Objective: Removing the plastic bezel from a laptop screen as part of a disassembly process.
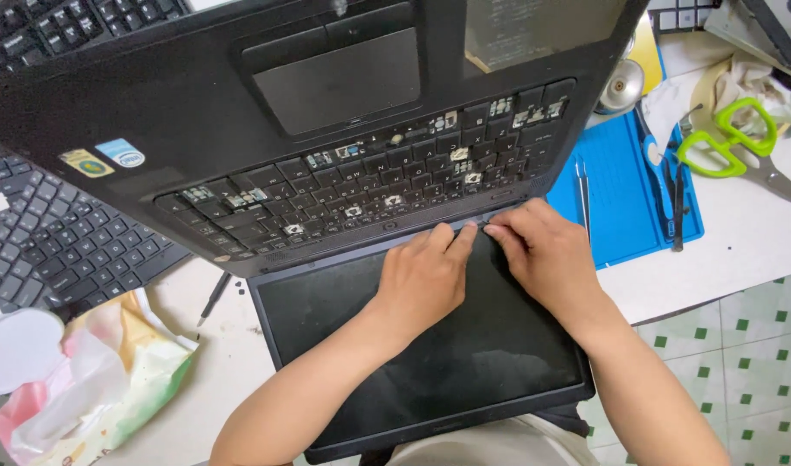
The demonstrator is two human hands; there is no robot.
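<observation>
At the hinge edge of the black laptop point(326, 112), its strip is pinched by the left hand point(425, 276) and right hand point(546, 255), fingertips closed.

This looks like a small electronics repair workshop. A worn black laptop with several keycaps missing point(343, 173) lies open on a cluttered white worktable point(740, 242), beside a loose black spare keyboard point(59, 242). A blue rubber repair mat point(624, 194) holds slim metal hand tools point(676, 203), with green-handled scissors point(727, 138) nearby. The floor is white tile with green squares point(749, 345).
</observation>
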